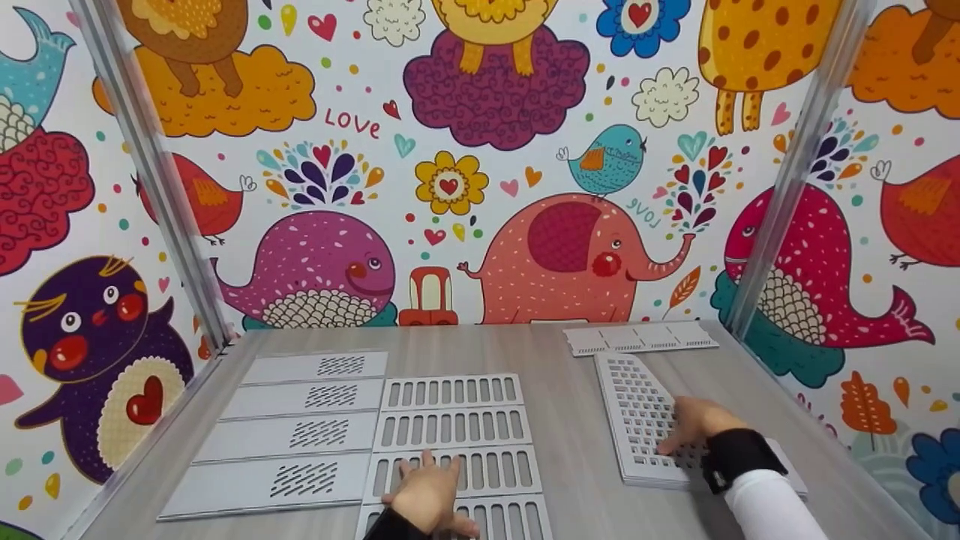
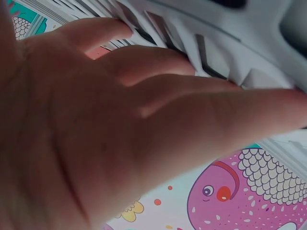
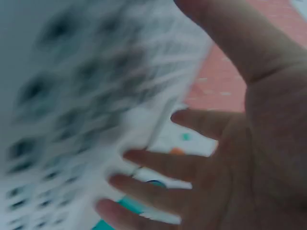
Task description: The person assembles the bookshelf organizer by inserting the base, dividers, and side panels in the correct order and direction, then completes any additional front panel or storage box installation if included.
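My left hand [image 1: 429,493] lies on a column of pale grey slotted panels [image 1: 450,426]. Its fingers are spread, and in the left wrist view the fingertips [image 2: 184,64] touch the slots. At the right, my right hand [image 1: 701,426] is at the slanted edge of a stack of grey panels with square holes [image 1: 637,409]. The right wrist view, blurred, has the thumb [image 3: 225,33] reaching over the panel's face and the other fingers [image 3: 163,165] stretched out along its edge. Whether these fingertips touch the panel is unclear.
Several plain panels with slanted slits [image 1: 247,439] lie in a column at the left, beside the slotted ones. A row of small notched panels [image 1: 641,337] sits at the back right. Cartoon-printed walls [image 1: 450,247] enclose the wooden table [image 1: 562,420].
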